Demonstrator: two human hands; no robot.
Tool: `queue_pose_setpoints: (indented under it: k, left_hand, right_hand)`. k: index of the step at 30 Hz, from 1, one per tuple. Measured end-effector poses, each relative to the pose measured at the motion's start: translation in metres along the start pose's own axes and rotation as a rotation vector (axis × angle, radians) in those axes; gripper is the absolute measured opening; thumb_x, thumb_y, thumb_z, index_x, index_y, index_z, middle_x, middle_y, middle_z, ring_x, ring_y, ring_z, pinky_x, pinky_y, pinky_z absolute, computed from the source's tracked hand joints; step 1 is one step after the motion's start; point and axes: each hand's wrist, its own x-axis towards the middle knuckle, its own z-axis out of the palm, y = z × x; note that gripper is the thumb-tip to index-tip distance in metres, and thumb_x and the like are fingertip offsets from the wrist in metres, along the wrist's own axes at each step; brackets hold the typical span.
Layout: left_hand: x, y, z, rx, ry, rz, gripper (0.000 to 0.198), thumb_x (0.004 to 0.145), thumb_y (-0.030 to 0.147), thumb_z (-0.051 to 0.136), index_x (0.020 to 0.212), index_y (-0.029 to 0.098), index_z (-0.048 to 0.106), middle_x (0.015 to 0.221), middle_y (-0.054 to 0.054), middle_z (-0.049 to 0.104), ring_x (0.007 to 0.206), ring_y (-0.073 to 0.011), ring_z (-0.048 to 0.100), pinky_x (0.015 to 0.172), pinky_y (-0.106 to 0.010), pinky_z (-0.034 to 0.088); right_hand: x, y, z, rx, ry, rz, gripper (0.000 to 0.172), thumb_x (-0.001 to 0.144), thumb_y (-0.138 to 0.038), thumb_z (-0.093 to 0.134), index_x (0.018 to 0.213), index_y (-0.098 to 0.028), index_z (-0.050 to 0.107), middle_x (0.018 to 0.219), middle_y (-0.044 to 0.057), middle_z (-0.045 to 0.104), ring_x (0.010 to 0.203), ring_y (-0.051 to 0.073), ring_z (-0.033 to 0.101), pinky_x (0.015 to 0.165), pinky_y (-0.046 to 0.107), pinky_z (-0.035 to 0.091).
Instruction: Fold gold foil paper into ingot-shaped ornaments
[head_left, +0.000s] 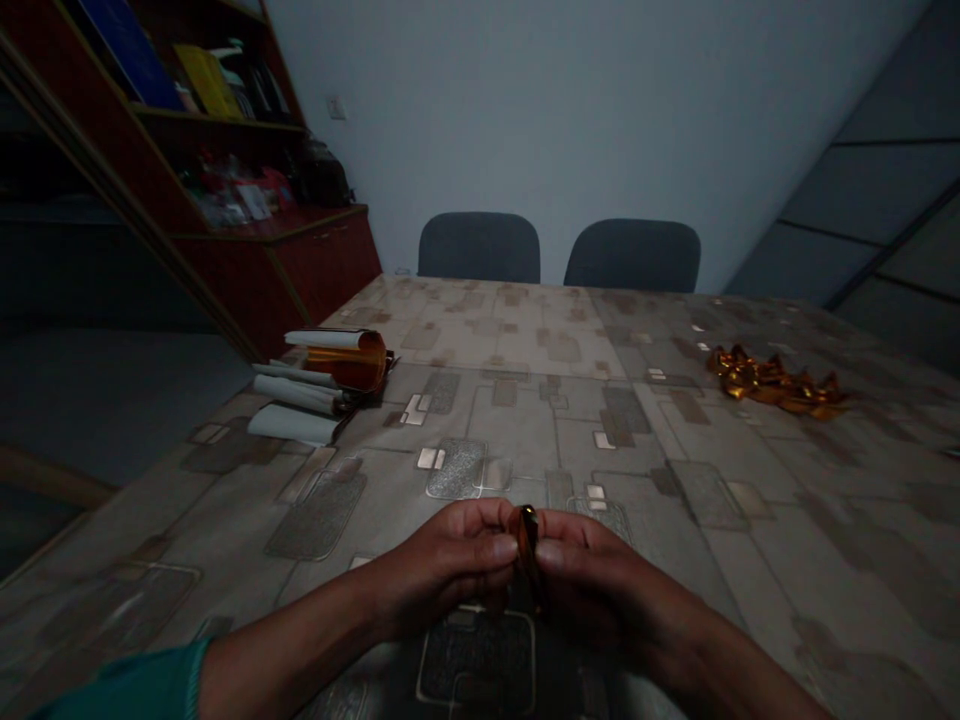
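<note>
The small golden piece [528, 550] is between the two hands, over the near part of the surface [397, 490]. The left hand [457, 560] and the right hand [600, 570] are each nearly closed, with thumb and fingers pinching it from opposite sides. To shape it well, I think the thumbs should press gently and equally, so that this thin-looking material does not crumple. Farther away, curled sheets [349, 368] lie at left, and shiny golden shapes [780, 385] lie at right
</note>
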Motion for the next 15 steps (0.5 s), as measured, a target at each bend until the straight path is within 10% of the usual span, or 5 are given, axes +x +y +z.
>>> queue_pose_setpoints:
  k: [15]
  left_hand:
    - [0.0002,0.0015,-0.0015,0.029,0.062,0.041,0.04,0.067,0.043,0.087,0.079,0.015,0.061,0.073,0.0,0.059,0.062,-0.0104,0.053,0.058,-0.022,0.04]
  right_hand:
    - [-0.0011,-0.0037,0.0045,0.008,0.012,0.028,0.033,0.07,-0.041,0.083,0.088,-0.017,0.07,0.067,0.0,0.06,0.063,0.013,0.056,0.057,0.024,0.045]
